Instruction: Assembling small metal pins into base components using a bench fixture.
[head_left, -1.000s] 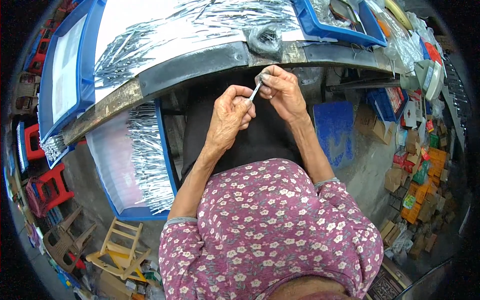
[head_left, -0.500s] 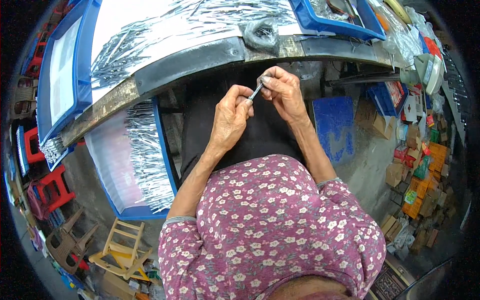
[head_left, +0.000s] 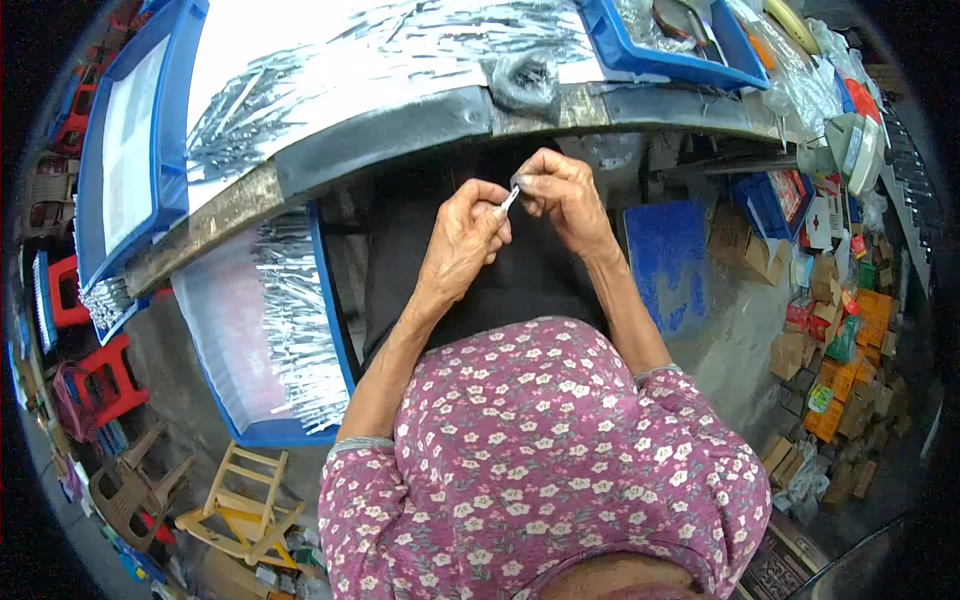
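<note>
Between my two hands, over my dark lap just below the table edge, is a small thin silvery-white strip [head_left: 511, 197]. My left hand [head_left: 466, 232] pinches its lower end between thumb and fingers. At the upper end, the fingertips of my right hand [head_left: 565, 196] are closed on it, with the thumb on top. What kind of piece it is I cannot make out. Many similar thin silvery pieces [head_left: 400, 50] lie spread over the white tabletop [head_left: 240, 40] ahead of me. A blue tray [head_left: 222, 350] at my left holds more of them along its right side.
A clear plastic roll or bag [head_left: 525, 85] sits at the table's edge. Blue trays stand at the far left [head_left: 165, 150] and far right [head_left: 680, 68] of the tabletop. A yellow wooden folding chair [head_left: 245, 500] and red stools [head_left: 115, 380] are at left; boxes and orange crates [head_left: 850, 370] at right.
Both hands remain pinched together at the strip, which now shows whiter and tilts a little differently. The view has shifted slightly, so the table edge sits a little lower.
</note>
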